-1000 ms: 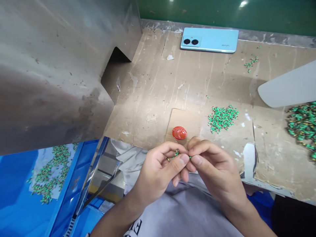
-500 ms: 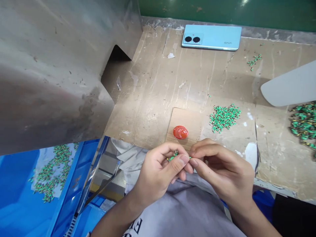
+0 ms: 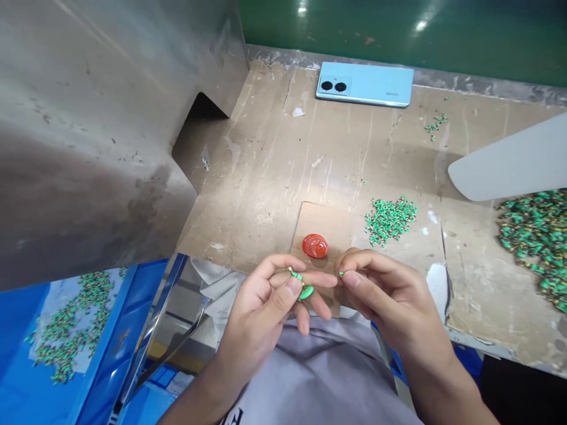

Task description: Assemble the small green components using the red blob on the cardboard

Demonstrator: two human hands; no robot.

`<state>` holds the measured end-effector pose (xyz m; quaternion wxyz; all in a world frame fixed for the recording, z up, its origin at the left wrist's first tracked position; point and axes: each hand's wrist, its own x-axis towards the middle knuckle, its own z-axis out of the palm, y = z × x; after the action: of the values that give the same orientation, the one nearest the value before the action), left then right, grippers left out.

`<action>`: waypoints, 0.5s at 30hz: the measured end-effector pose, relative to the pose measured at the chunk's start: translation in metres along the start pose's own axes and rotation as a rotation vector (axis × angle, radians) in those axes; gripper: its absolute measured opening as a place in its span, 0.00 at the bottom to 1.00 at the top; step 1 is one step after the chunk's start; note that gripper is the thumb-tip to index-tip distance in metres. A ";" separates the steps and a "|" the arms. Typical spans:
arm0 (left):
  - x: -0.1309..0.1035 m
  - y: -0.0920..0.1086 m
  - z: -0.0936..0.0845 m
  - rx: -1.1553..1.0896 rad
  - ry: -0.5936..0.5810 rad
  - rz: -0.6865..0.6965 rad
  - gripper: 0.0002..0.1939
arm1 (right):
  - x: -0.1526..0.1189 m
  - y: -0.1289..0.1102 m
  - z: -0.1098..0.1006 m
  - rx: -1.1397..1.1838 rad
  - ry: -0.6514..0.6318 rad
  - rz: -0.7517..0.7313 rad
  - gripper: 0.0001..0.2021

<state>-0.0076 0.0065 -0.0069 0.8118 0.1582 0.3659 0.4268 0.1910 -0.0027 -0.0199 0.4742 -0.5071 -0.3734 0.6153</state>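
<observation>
My left hand (image 3: 272, 301) pinches a small green figurine (image 3: 305, 291) with a round green base between thumb and index finger, its other fingers spread. Close by on the right, my right hand (image 3: 385, 289) has thumb and fingertips closed on a tiny green piece (image 3: 341, 274). A gap separates the two hands. Just beyond them a small red dish (image 3: 315, 246) with glossy contents sits on a cardboard square (image 3: 328, 213). A pile of tiny green pieces (image 3: 390, 221) lies on the table past my right hand.
A light blue phone (image 3: 365, 85) lies at the back edge. At right are a grey-white panel (image 3: 509, 159) and a larger heap of green and yellow parts (image 3: 538, 242). A metal housing (image 3: 97, 130) borders the left, above a blue bin (image 3: 133, 319) with more green figures.
My hands have drawn apart, and the left fingers have spread, showing more of the figurine. The view has shifted slightly, so the table appears lower and further left.
</observation>
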 end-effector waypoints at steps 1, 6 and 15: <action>0.000 0.001 -0.001 -0.015 -0.003 -0.015 0.06 | 0.000 0.001 -0.002 -0.021 0.009 -0.012 0.15; 0.002 0.005 -0.004 -0.024 0.017 -0.079 0.07 | 0.010 0.007 -0.010 -0.422 0.148 -0.329 0.07; 0.004 0.006 -0.009 0.091 0.143 -0.038 0.11 | 0.029 0.011 -0.013 -0.639 0.109 -0.482 0.06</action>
<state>-0.0161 0.0128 -0.0119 0.7835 0.1571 0.4448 0.4045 0.2005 0.0215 -0.0409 0.4424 -0.5587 -0.6285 0.3116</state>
